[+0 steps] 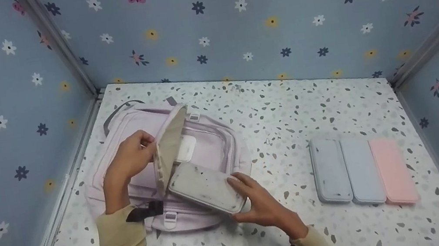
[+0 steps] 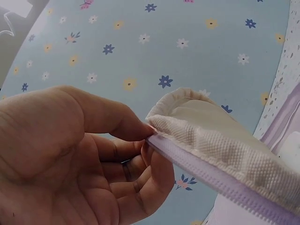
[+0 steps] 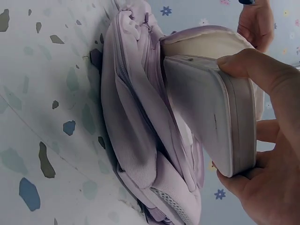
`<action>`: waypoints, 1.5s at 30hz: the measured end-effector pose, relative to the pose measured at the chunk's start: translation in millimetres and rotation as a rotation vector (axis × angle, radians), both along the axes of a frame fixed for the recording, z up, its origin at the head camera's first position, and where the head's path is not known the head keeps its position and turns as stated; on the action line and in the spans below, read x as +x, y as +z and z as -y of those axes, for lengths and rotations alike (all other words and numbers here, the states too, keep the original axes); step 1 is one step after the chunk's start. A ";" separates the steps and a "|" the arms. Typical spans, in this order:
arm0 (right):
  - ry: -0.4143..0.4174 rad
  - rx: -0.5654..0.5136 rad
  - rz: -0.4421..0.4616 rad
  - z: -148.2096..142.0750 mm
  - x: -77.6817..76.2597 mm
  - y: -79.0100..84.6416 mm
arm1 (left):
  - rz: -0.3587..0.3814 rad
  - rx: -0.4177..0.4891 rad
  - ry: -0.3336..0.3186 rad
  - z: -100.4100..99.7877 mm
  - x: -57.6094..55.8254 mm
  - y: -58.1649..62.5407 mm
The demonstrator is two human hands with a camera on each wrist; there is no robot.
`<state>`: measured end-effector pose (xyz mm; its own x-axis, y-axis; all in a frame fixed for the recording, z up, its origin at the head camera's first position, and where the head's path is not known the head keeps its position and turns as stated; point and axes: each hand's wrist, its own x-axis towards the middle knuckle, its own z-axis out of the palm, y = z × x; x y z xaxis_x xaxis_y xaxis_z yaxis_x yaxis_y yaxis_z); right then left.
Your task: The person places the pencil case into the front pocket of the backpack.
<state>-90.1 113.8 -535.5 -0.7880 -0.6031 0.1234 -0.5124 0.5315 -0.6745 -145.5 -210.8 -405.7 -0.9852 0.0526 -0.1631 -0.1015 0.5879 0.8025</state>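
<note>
Backpack (image 1: 206, 151): lower left part hidden behind left hand (image 1: 130, 157) and sleeve; inside of pocket hidden by raised flap (image 1: 169, 142).

White case (image 1: 205, 187): far end hidden behind flap; near end covered by right hand (image 1: 258, 202). Marks on its face too blurred to identify.

Both forearms: cut off by bottom edge of head view.

Left wrist view: backpack cut off at right edge.

Right wrist view: left hand cut off at top edge.

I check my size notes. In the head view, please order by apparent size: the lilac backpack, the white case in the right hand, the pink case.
1. lilac backpack
2. white case, pink case: alike; unranked.
</note>
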 end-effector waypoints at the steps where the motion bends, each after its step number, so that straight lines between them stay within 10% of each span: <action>1: 0.005 0.003 0.007 1.4 -0.7 -0.9 | 0.001 0.001 0.000 -0.1 -0.2 -0.3; 20: -0.115 -0.062 0.015 30.5 -10.9 -9.9 | -0.003 0.040 -0.015 -1.7 -0.4 -3.8; 45: -0.077 0.066 0.038 93.1 -47.9 -10.4 | -0.004 0.030 -0.015 1.0 -0.2 -3.6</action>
<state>-138.0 20.8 -545.9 -0.8358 -0.5464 0.0540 -0.4427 0.6126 -0.6548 -145.7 -211.8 -409.3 -0.9849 0.0724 -0.1572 -0.0894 0.5650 0.8203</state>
